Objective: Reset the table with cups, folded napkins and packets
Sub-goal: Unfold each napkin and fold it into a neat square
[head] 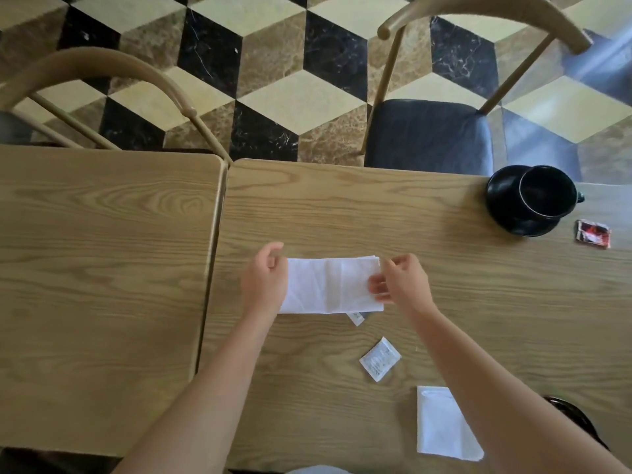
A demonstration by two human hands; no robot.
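Observation:
A white napkin [330, 285], folded into a long rectangle, lies flat in the middle of the right-hand wooden table [410, 217]. My left hand [265, 278] rests on its left end. My right hand [402, 282] pinches its right edge between thumb and fingers. A white packet [379, 359] lies just in front of the napkin, and a second white packet [356, 317] peeks out from under the napkin's near edge. Another folded white napkin [441, 424] sits near the front right, partly under my right forearm. A black cup [547, 193] stands on a black saucer [506, 206] at the far right, beside a red packet [592, 234].
A second wooden table [102, 268] butts against the left side. Two chairs stand on the far side: one with a curved wooden back [102, 68] at the left, one with a dark seat cushion [427, 135] at the right. A dark round object [574, 419] shows by my right arm.

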